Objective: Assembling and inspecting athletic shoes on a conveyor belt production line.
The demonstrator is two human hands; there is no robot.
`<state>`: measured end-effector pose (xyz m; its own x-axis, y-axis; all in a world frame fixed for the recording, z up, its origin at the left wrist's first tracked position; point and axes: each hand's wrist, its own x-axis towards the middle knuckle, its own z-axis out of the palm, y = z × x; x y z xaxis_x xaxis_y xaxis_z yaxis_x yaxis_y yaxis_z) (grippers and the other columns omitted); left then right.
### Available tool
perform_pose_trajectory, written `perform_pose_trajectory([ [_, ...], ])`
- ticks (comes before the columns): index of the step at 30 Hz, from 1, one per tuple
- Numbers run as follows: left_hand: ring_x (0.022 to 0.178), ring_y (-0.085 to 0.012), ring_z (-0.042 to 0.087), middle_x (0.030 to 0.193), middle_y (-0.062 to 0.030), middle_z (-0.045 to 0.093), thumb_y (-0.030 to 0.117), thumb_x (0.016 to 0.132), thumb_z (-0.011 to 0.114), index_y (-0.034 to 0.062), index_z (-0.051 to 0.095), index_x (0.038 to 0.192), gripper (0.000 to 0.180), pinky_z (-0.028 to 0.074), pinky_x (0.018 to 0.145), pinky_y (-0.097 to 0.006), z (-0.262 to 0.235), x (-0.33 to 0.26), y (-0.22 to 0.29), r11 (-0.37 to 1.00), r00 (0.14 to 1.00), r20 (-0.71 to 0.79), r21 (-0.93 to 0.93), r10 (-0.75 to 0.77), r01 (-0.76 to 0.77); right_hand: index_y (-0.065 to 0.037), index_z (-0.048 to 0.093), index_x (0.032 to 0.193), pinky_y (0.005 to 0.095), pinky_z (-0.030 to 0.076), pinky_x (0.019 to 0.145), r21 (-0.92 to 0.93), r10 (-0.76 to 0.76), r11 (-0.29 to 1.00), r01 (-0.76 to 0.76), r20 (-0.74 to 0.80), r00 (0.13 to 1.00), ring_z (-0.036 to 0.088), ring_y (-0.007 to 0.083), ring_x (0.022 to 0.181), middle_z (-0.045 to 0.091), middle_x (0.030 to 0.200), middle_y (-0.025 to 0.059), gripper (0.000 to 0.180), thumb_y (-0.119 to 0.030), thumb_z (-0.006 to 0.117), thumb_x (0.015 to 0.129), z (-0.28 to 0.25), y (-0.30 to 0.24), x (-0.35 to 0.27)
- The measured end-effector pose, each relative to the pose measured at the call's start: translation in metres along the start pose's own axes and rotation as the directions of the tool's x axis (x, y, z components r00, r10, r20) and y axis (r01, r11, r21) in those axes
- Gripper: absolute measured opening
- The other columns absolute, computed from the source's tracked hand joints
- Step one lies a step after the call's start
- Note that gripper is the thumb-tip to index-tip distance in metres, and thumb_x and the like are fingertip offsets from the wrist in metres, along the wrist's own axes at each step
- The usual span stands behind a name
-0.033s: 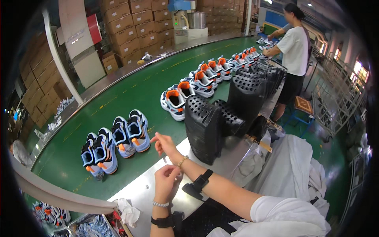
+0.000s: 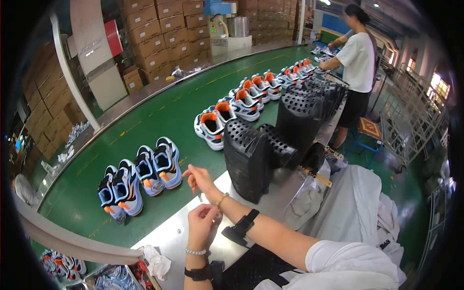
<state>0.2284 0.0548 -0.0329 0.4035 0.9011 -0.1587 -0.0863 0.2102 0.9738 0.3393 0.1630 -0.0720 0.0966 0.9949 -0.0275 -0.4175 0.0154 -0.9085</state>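
My right hand (image 2: 200,181) hangs over the near edge of the green conveyor belt, its index finger stretched out and the others loosely curled, holding nothing. Just below it, my left hand (image 2: 202,222) has thumb and forefinger pressed together by the bead bracelet (image 2: 222,199) on my right wrist. Whether they pinch the bracelet or something small, I cannot tell. Nearest on the belt are two pairs of blue, black and orange sneakers: one pair (image 2: 159,165) close to my right fingertips, another pair (image 2: 122,188) farther left. Beneath my hands lies a metal ledge (image 2: 166,231).
Tall black perforated covers (image 2: 245,159) stand along the ledge to my right. Behind them runs a row of white and orange sneakers (image 2: 210,129). A co-worker (image 2: 356,63) stands farther up the belt (image 2: 121,140). Crumpled paper (image 2: 157,261) and a grey cloth (image 2: 348,208) lie close by.
The whole view has shifted slightly. Both hands keep the same pose, and the shoes stay in the same arrangement.
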Motion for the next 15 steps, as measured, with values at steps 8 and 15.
perform_pose_trajectory([
  [8, 0.057, -0.0066, 0.056, 0.069, -0.005, 0.065, 0.009, 0.088, 0.062, -0.0035, 0.065, 0.088, 0.012, 0.04, 0.05, -0.018, 0.001, 0.005, -0.006, 0.999, 0.996, 0.089, 0.047, -0.014, 0.009, -0.002, 0.063, 0.088, 0.0226, 0.037, 0.038, 0.031, -0.025, 0.999, 0.025, 0.002, 1.0, 0.046, 0.0084, 0.04, 0.05, 0.051, 0.0004, 0.046, -0.042, 0.044, 0.098, -0.004, -0.001, 0.001],
  [15, 0.054, -0.0091, 0.057, 0.07, -0.0084, 0.066, 0.008, 0.087, 0.061, -0.0061, 0.065, 0.092, 0.015, 0.042, 0.048, -0.018, -0.001, 0.007, -0.01, 0.991, 0.988, 0.084, 0.019, -0.131, 0.13, -0.002, 0.062, 0.087, 0.0222, 0.036, 0.037, 0.04, -0.05, 0.998, 0.051, -0.008, 0.999, 0.045, 0.0079, 0.039, 0.05, 0.05, 0.0, 0.045, -0.041, 0.044, 0.098, -0.006, -0.001, 0.002],
])
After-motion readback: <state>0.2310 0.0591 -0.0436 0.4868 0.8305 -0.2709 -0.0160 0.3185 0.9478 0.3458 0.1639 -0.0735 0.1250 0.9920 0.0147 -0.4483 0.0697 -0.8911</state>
